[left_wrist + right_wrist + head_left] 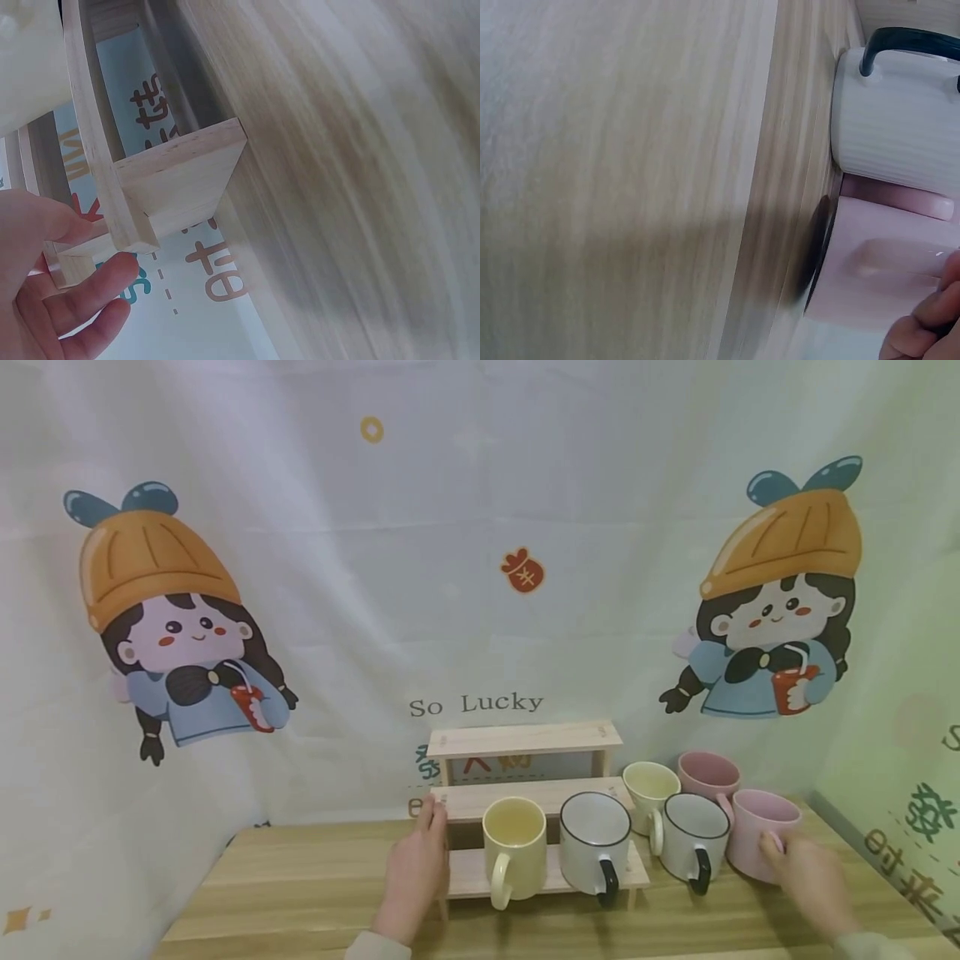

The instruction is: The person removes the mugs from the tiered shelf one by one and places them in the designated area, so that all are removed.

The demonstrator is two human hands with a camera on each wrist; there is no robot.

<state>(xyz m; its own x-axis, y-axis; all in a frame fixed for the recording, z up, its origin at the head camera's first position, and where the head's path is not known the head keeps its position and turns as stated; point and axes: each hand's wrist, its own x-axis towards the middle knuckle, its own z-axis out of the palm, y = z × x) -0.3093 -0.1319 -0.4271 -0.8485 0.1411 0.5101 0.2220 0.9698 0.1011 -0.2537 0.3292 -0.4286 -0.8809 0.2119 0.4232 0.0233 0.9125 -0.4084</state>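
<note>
At the left end of a three-step wooden display stand (525,741), my left hand (418,872) holds the boards. Its thumb and fingers bend around the board ends in the left wrist view. My right hand (813,875) pinches the handle of a light pink mug (752,847), whose base has a dark shadow beside it in the right wrist view. On the stand's lowest step are a yellow mug (528,856) and a white mug with black rim and handle (588,852), side by side, handles toward me.
Right of the stand, a second black-handled white mug (686,852) stands close to the pink mug. Behind them are a pale yellow cup (647,814) and a darker pink mug (708,768). A printed cloth (480,635) hangs behind the wood-grain table (300,893).
</note>
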